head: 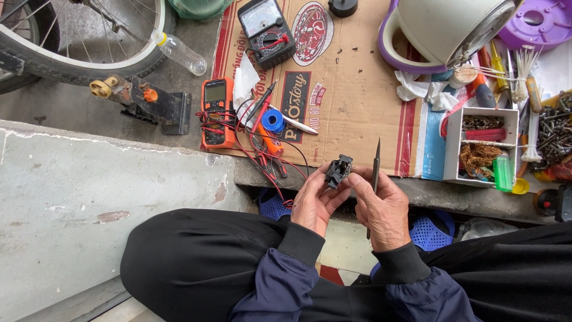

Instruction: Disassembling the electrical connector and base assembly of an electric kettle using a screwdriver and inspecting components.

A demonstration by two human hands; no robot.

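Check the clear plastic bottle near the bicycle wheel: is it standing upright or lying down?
Lying down. The clear plastic bottle rests on its side on the ground beside the bicycle wheel, yellow cap toward the tyre.

The person wears a dark navy jacket (280, 286) with ribbed black cuffs (302, 241) at both wrists. Loose black trousers (190, 256) cover the legs. Both hands are bare.

A small black plastic switch-like part (338, 171) sits tilted, pinched between fingertips; a slim dark pointed metal tool (376, 164) stands upright beside it.
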